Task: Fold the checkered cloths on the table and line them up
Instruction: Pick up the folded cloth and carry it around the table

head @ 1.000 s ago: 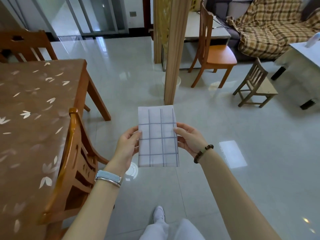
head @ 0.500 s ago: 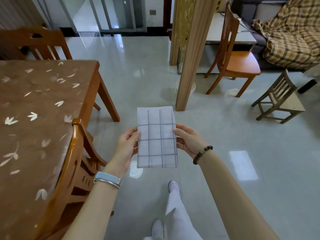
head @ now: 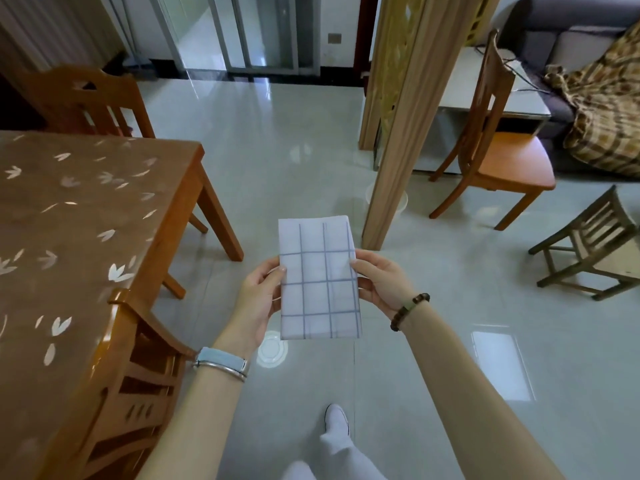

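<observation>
Now, from the left: table (head: 86,209) with a chair (head: 131,368) tucked in, then the left hand (head: 258,299) pinching one long edge of the folded checkered cloth (head: 318,278), held up over the floor, right hand (head: 381,284) pinching the other edge.

Folded checkered cloth (head: 319,279) is held in the air over the floor, right of the table (head: 72,216): left hand (head: 258,299) pinches its left edge, right hand (head: 382,282) its right edge, long side running away from the person. A wooden chair (head: 135,368) is tucked against the table's near-right edge, another chair (head: 86,98) sits at its far end. A wooden post (head: 398,133), an orange-seated chair (head: 502,150) and a small stool (head: 595,244) are well right of the table.
</observation>
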A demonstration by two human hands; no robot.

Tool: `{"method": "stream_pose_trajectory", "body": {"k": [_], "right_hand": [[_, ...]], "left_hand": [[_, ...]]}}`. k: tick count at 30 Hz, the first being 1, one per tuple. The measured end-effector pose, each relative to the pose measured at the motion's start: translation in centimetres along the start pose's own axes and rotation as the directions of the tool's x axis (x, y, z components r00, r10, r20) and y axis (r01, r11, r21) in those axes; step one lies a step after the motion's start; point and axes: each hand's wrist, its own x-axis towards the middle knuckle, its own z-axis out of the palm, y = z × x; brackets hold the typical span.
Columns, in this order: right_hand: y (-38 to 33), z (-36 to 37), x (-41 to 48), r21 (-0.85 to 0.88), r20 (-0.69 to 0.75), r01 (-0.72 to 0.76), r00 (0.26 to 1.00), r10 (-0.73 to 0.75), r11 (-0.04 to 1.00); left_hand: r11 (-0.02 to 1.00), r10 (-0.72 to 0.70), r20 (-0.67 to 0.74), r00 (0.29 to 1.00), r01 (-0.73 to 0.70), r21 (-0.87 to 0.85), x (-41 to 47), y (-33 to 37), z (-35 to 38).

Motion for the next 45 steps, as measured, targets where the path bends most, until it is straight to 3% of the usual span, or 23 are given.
{"method": "stream_pose_trajectory", "body": {"k": [17,31,45], "right_hand": [[-6.2,0.7,11.8,-0.025,0.046,-0.009,0.999,0.010,1.000],[-13.5,7.4,26.2,-0.002,0.046,-0.008,0.999,0.008,1.000],[-17.6,11.4,36.3,0.000,0.081,-0.025,0.996,0.025,1.000]], "left_hand": [[0.998,0.012,-0.061,0.998,-0.015,-0.055,11.1,5.2,1.3],[0.998,0.022,-0.055,0.998,-0.025,-0.064,25.9,14.3,-2.3],[0.998,0.055,-0.061,0.997,-0.057,-0.028,34.2,19.9,-4.8]]}}
